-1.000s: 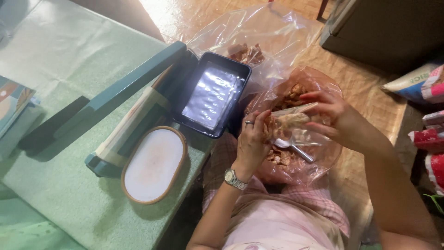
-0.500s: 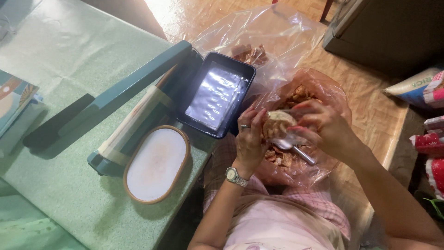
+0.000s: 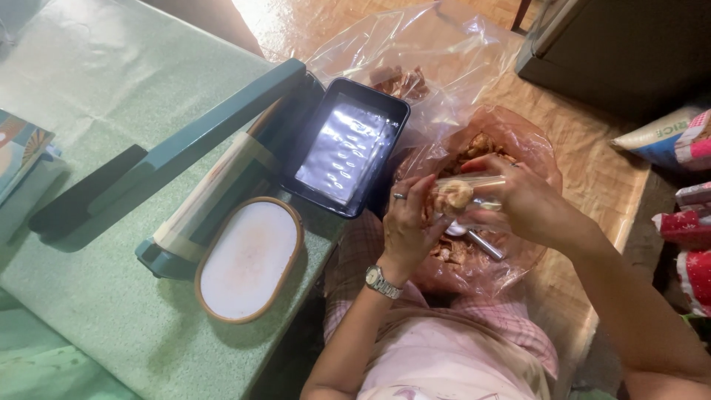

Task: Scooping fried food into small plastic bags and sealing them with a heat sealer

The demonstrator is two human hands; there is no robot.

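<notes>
We see the left hand (image 3: 409, 222) and the right hand (image 3: 518, 204) both gripping a small clear packet (image 3: 458, 192) of brown snack over a large plastic bag (image 3: 511, 141) of the same pieces, with a metal spoon (image 3: 474, 238) just below. On the green worktop (image 3: 111, 96) lie a black tray (image 3: 344, 148), an oval lid (image 3: 248, 259) and a long sealer (image 3: 200, 155).

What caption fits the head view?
Both hands, left and right, hold a small filled plastic pouch over a snack bag.
</notes>
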